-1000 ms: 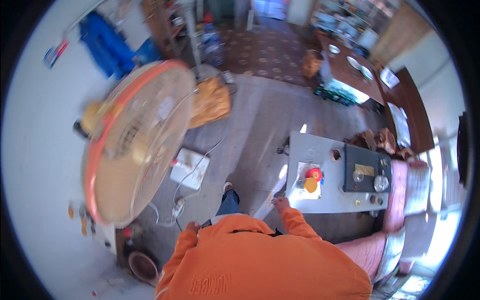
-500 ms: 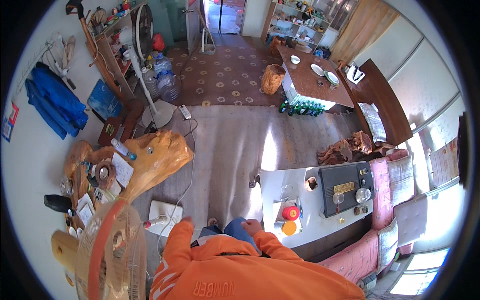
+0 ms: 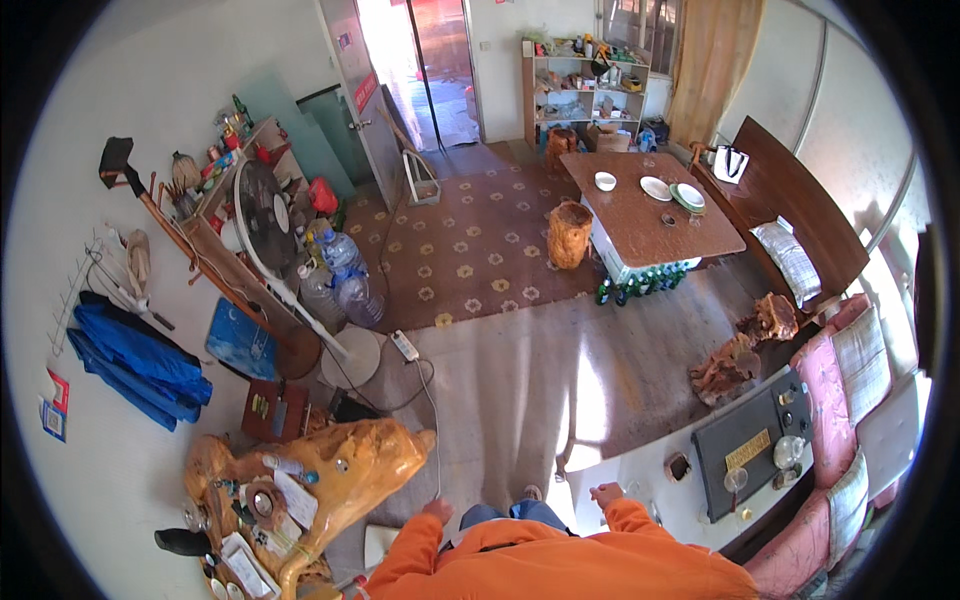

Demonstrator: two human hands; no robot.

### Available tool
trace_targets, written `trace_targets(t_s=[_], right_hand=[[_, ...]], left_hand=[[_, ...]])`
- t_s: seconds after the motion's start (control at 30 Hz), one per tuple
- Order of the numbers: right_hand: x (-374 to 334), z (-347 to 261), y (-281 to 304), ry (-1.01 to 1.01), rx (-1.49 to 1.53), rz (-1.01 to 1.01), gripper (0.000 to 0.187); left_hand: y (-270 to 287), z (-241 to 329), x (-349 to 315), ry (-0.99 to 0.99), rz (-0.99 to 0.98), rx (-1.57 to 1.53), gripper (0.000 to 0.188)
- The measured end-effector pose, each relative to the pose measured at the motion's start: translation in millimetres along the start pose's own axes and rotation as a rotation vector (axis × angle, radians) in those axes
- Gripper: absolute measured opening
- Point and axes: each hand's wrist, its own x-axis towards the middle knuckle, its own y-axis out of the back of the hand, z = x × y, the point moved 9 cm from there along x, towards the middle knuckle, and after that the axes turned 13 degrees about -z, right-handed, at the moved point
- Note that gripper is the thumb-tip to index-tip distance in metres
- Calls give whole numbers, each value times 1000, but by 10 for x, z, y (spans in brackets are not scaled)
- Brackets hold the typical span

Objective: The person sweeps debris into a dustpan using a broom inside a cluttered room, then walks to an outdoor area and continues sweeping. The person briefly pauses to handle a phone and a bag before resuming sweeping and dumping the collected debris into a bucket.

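My left hand (image 3: 437, 508) hangs low beside my left thigh, nearest the carved wooden root table (image 3: 360, 470). Its fingers are too small and turned away to read, and I see nothing held. A white power cord (image 3: 438, 455) runs down the floor behind it. My right hand (image 3: 606, 493) is out in front of my right hip with its fingers curled in, and no object shows in it. Close by is the near left edge of the white tea table (image 3: 640, 470), which carries a black tea tray (image 3: 715, 465) with glass vessels.
A standing fan (image 3: 265, 215) and large water bottles (image 3: 350, 280) line the left. Ahead, a brown table (image 3: 640, 225) bears dishes, with green bottles (image 3: 650, 282) below and a stump stool (image 3: 570, 235) beside it. A driftwood piece (image 3: 728, 370) lies at right. The door (image 3: 370, 110) stands ajar.
My view has tipped up and moved forward, so the room's far end shows more. My right hand has come away from my thigh. The near fan and the red-lidded jar have left view.
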Motion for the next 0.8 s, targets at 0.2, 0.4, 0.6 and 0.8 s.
trace_targets(t_s=[0.2,0.4,0.6,0.8], right_hand=[[1080,-1762,650,143,-75,11,33],[2053,-2378,735,31,38,30,33],[2470,-2127,873,-131,-133,-136,34],[3161,-2868,1250,-202,-87,-165,32]], left_hand=[[-402,-1368,-190,493,-171,-334,40],[487,-1336,425,544,-163,-522,34],[2237,-882,1751,330,-56,-468,30],[4743,12,3085,-20,125,-264,29]])
